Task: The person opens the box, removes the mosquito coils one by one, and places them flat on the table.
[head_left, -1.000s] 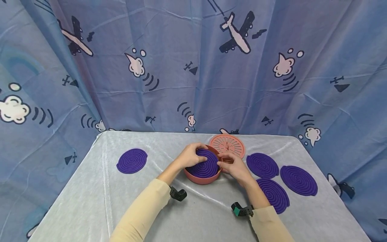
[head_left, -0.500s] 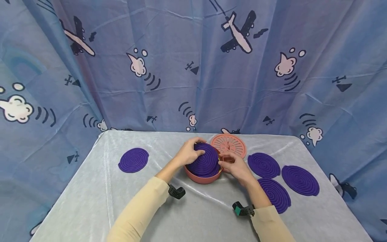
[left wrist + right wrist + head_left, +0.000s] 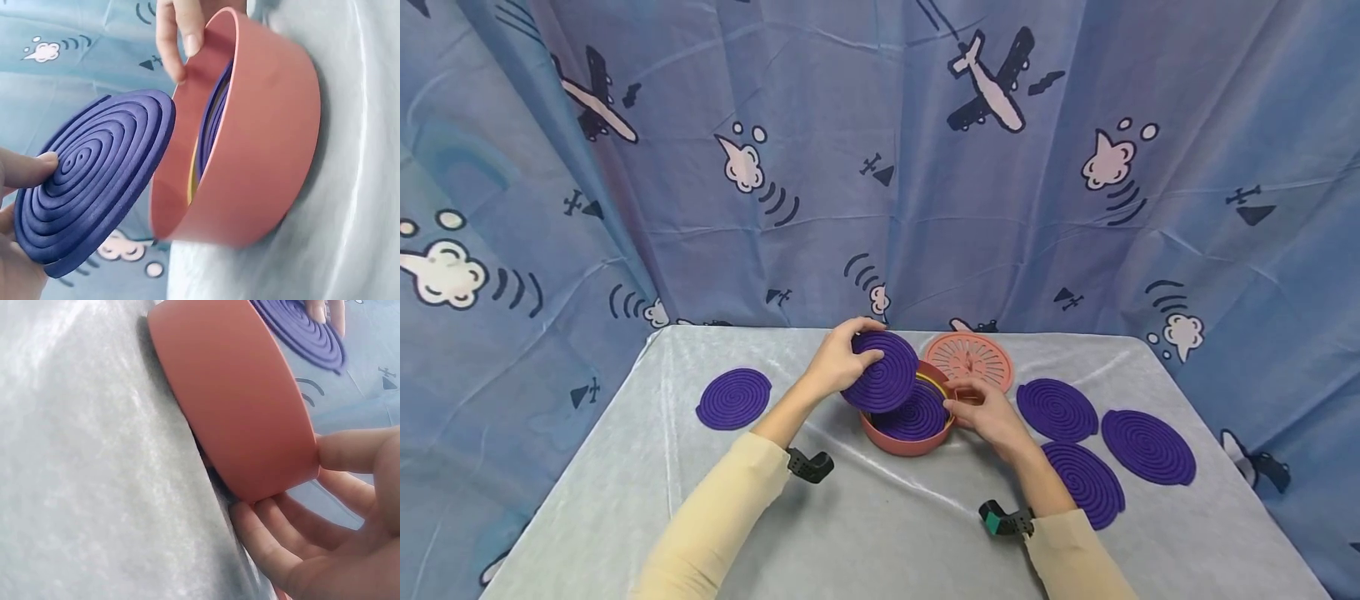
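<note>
My left hand [image 3: 837,362] pinches a purple mosquito coil [image 3: 883,379] by its edge, thumb on the spiral face and fingers behind. The coil is tilted above the left side of a round, coral-red box [image 3: 901,447]. Another purple coil [image 3: 916,418] lies inside this box, with a thin yellow edge [image 3: 192,178] showing under it in the left wrist view. At the box's right side, my right hand [image 3: 991,415] holds the wall, with a finger at the rim and others low against the side [image 3: 244,437].
Behind the box lies a slotted coral lid [image 3: 951,358]. One purple coil [image 3: 733,398] is flat on the left of the table. On the right lie three more: a far coil [image 3: 1057,408], an outer coil [image 3: 1148,447] and a near coil [image 3: 1086,483] partly behind my right forearm.
My left hand has lifted the coil out of the box and moved it up and left, uncovering the coil inside. My right hand has stayed on the box wall.
</note>
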Motion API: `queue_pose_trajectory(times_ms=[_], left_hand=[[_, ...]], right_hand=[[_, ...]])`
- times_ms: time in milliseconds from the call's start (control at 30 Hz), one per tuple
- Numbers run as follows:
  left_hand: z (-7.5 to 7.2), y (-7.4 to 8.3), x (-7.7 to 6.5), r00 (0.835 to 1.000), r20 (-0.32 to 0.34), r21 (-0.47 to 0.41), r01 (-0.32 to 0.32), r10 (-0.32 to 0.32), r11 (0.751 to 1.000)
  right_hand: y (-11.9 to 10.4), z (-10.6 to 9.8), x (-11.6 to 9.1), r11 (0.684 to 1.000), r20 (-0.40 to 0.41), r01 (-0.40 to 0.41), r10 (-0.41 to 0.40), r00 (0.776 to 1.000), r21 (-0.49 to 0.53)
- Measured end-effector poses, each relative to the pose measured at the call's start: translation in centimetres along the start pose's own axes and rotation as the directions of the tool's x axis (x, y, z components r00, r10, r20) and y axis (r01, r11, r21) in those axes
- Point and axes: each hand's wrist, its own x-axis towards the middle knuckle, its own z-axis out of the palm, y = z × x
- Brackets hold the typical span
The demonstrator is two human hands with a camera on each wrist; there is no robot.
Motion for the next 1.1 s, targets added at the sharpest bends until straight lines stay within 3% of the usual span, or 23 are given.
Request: queue_pose_trajectory(times_ms=[267,400,600,833,1100], left_hand=[[-3.3,0.1,-0.9,1.0,-0.011,0.035,-0.004,0.005,0.999],[-4.6,-0.9,-1.5,0.999,-0.034,0.055,0.008,-0.006,0.998],[-6.1,-2.9,-2.6,0.993,-0.082,0.053,0.092,-0.087,0.994],[-6.1,-5.8,-3.8,0.981,-0.11,0.05,0.169,-0.162,0.984],[-4.4,-9.2,-4.8,0.959,-0.097,0.035,0.272,-0.268,0.962]], right_hand=[[-0.1,0.1,-0.1,1.0,-0.007,-0.007,0.007,1.0,-0.014],[-0.2,0.1,-0.1,1.0,-0.009,-0.02,0.019,1.0,-0.011],[-0.4,0.1,-0.1,1.0,-0.001,-0.018,0.018,1.0,0.006],[-0.1,0.0,0.0,1.0,-0.004,-0.02,0.02,1.0,0.01],[0.3,0.0,0.1,0.999,-0.025,-0.034,0.034,0.999,-0.001]])
